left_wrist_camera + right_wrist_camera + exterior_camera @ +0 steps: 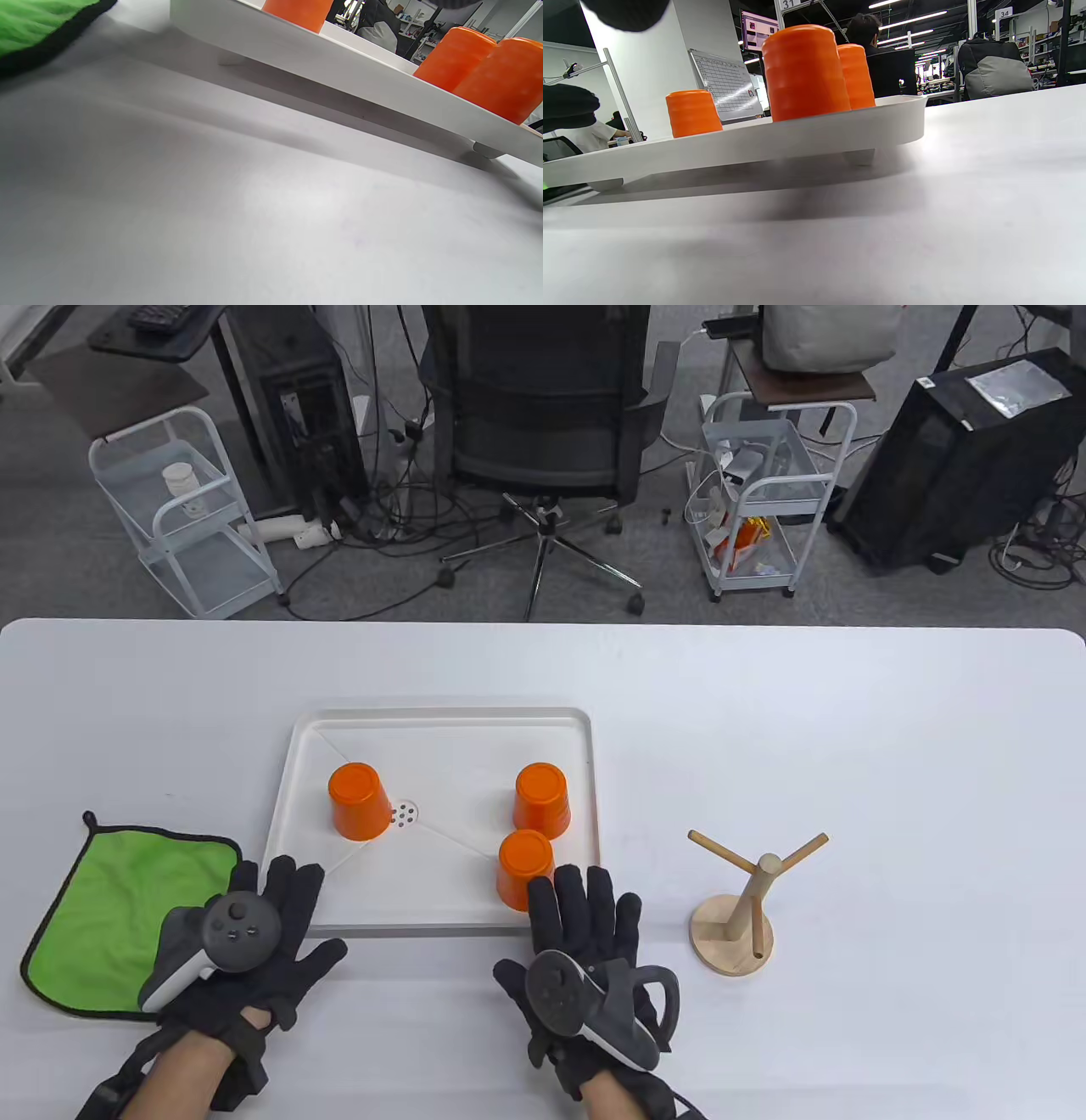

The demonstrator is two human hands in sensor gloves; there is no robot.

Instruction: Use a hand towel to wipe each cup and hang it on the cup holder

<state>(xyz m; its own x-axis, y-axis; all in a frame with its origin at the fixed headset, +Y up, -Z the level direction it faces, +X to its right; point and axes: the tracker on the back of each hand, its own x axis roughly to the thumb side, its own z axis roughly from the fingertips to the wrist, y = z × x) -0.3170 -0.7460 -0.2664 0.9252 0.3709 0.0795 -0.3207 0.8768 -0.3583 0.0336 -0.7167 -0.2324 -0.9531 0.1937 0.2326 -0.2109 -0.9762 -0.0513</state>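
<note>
Three orange cups stand upside down in the white tray (441, 721): one at the left (359, 801), one at the back right (541, 799), one at the front right (523, 869). A green hand towel (119, 916) lies flat at the table's left. The wooden cup holder (734, 912) stands at the right, its pegs bare. My left hand (271, 916) lies flat with fingers spread, between towel and tray. My right hand (585, 916) lies flat with straight fingers at the tray's front edge, just beside the front right cup. The right wrist view shows that cup (804, 72) close ahead.
An office chair (543, 415), two wire carts (182, 509) and computer towers stand on the floor beyond the table's far edge. White table surface stretches behind and to the right of the tray.
</note>
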